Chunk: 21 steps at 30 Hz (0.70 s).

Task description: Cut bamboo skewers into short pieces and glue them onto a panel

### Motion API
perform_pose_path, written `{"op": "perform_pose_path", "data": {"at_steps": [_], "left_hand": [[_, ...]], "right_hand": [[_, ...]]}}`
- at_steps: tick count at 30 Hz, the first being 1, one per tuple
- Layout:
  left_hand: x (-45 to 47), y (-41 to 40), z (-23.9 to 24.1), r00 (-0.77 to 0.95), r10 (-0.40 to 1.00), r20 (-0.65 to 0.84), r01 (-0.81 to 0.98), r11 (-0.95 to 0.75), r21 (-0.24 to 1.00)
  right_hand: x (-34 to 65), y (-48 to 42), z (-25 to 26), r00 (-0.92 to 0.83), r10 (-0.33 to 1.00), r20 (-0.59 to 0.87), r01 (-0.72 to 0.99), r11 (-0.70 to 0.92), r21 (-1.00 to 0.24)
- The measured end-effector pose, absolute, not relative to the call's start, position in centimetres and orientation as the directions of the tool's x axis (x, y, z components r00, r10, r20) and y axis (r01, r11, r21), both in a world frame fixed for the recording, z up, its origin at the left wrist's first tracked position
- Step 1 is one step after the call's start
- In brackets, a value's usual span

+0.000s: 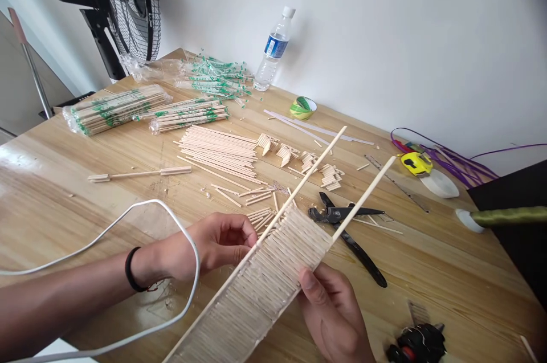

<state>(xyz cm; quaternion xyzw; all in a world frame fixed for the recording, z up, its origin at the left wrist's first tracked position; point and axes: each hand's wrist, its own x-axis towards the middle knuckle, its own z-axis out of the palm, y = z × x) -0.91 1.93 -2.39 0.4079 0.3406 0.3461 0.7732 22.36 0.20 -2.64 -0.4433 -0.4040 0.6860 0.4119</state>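
Observation:
A long panel of wooden sticks (pixel 265 277) slants across the front, with short crosspieces laid side by side between two long rails whose bare ends stick out at the top. My right hand (pixel 335 311) grips its right edge, thumb on top and fingers underneath. At the left rail, my left hand (pixel 217 246) is closed, thumb and fingers pinched against the edge; its fingertips are partly hidden. Short cut sticks (pixel 260 217) lie just behind the panel. Beyond them is a pile of long round sticks (pixel 220 149). Black-handled pliers (pixel 350 223) rest right of the panel.
Plastic-wrapped stick bundles (pixel 119 109), a water bottle (pixel 276 52) and a tape roll (pixel 303 107) stand farther back. A white cable (pixel 194 272) loops over my left wrist. On the right are a yellow tape measure (pixel 416 163), purple strips (pixel 457 163) and a black tool (pixel 421 343).

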Motion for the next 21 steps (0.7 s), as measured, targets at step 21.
{"op": "perform_pose_path", "data": {"at_steps": [21], "left_hand": [[-1.1, 1.9, -1.8, 0.519, 0.847, -0.116, -0.483, 0.403, 0.778]], "right_hand": [[26.5, 1.4, -2.1, -0.497, 0.858, -0.128, -0.272, -0.295, -0.916]]}}
